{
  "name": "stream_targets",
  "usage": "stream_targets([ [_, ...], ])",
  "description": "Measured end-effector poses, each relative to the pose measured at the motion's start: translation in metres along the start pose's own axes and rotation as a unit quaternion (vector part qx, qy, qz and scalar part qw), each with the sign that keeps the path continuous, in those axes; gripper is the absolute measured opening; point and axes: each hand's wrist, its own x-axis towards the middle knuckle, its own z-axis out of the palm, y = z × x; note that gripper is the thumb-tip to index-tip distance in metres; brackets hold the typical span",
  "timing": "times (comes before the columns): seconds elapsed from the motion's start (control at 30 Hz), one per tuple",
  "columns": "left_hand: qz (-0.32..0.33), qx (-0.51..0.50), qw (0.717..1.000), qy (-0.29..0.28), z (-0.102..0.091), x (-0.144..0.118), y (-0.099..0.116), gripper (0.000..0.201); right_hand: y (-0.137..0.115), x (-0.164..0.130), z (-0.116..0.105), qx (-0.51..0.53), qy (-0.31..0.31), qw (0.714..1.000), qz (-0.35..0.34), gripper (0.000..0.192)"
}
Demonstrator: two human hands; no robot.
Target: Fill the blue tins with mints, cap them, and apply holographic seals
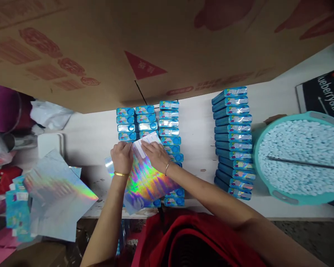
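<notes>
My left hand (121, 157) and my right hand (156, 155) both grip the top edge of a shiny holographic pouch (144, 181), held over the white table (197, 141). The pouch mouth with its white strip sits between my fingers. Under and behind the pouch lie rows of small blue tins (147, 122), partly hidden by it. A gold bangle circles my left wrist and a thin bracelet my right.
A long row of blue tins (233, 141) leans at the right. A teal basin (269, 148) of pale blue tablets stands far right. Loose holographic pouches (55, 193) pile at the left. A large cardboard box (156, 44) overhangs the back. Bags clutter the far left.
</notes>
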Motion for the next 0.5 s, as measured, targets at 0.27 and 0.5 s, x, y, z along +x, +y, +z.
stream_targets([
  [0.27,0.029,-0.041,0.998,0.023,-0.009,-0.03,0.013,0.015,-0.005,0.001,-0.009,0.021,-0.014,0.999,0.025,0.049],
  [0.5,-0.156,-0.319,0.926,0.129,-0.066,-0.065,0.056,0.014,0.001,-0.005,-0.018,0.214,0.074,0.974,0.024,0.036],
])
